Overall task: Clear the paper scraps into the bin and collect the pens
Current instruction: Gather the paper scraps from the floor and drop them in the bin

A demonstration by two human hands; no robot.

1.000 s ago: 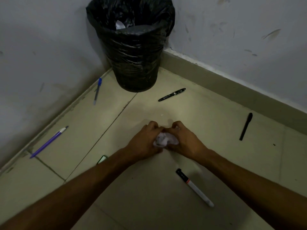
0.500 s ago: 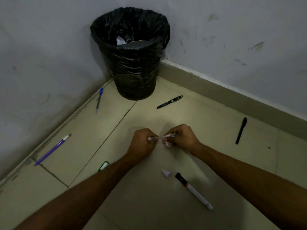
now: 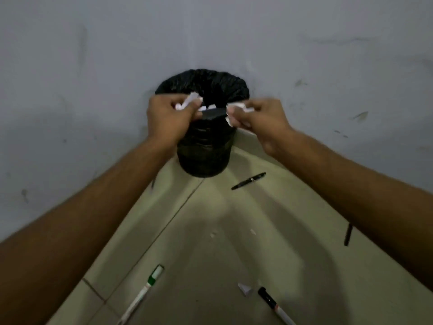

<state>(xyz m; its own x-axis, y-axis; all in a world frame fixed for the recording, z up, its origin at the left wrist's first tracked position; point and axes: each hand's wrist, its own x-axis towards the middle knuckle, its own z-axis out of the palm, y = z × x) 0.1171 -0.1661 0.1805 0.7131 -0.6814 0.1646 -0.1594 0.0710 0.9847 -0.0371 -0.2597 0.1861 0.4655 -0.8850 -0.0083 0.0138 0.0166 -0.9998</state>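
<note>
Pale tile floor (image 3: 210,266): nearest ground, littered with what is left to gather.
Green-capped marker (image 3: 145,292): lying near the bottom edge on the left, untouched.
Red-banded marker (image 3: 274,304): lying near the bottom edge on the right, untouched.
Folded scrap (image 3: 244,289): loose on the tile just beside the red-banded marker's black cap; not yet binned.
Small bits (image 3: 252,231): two pale flecks farther up the floor, too small to name for certain, likely more paper.
Black marker (image 3: 348,234): partly hidden behind the right forearm, on the tile near the skirting.
Black pen (image 3: 248,180): on the floor just short of the bin, well clear of both arms.
Left hand (image 3: 167,116): raised at the bin's near rim, fingers pinched shut around white paper scraps (image 3: 187,103).
Right hand (image 3: 260,117): raised at the rim's other side, fingers closed on a crumpled white wad (image 3: 236,111); blurred.
Bin (image 3: 203,148): black-lined, standing in the corner against the wall (image 3: 210,31); some white paper visible inside at the rim.
Progress: judged partway; one load at the bin and not yet released, one scrap and the flecks left on the floor, no pen collected.
Obstructions: none between hands and bin mouth; pens scattered wide, so several separate reaches likely.
</note>
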